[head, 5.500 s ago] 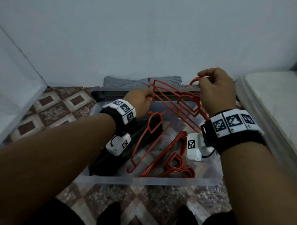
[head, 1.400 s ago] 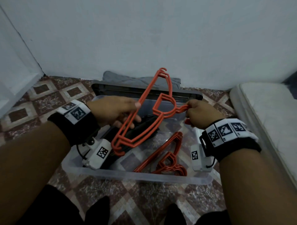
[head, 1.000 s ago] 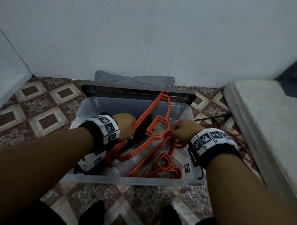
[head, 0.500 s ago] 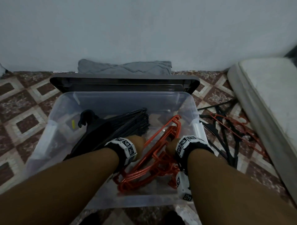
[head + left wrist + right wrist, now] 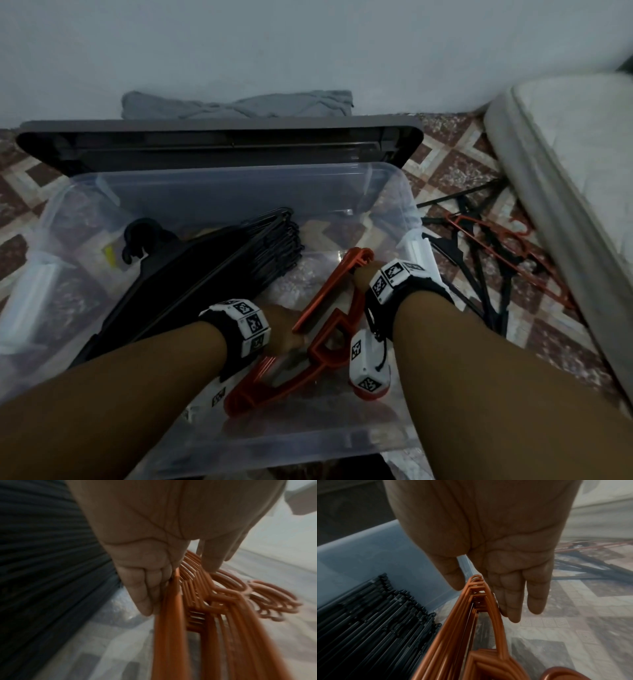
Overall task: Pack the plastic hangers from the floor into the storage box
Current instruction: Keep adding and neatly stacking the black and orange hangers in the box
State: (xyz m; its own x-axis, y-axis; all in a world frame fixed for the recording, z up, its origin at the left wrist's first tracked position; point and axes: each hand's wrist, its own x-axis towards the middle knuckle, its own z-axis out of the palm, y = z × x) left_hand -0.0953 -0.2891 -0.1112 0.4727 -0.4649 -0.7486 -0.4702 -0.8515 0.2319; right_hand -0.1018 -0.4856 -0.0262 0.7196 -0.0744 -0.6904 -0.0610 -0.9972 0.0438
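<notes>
box [image 5: 342, 442]: red hangers [image 5: 325, 329] were laid in its right half, by the near wall | left hand [image 5: 286, 334] was closed round their bar | right hand [image 5: 361, 274], fingers straight, was pressed on their far end | black hangers [image 5: 219, 260] were stacked in the left half | more hangers [image 5: 486, 253] were left on the floor, right of the box

arms: bare | wrists: black bands [image 5: 407, 291], white blocks with black square-code markers | under-wrist: white camera pods [image 5: 368, 371]
</notes>
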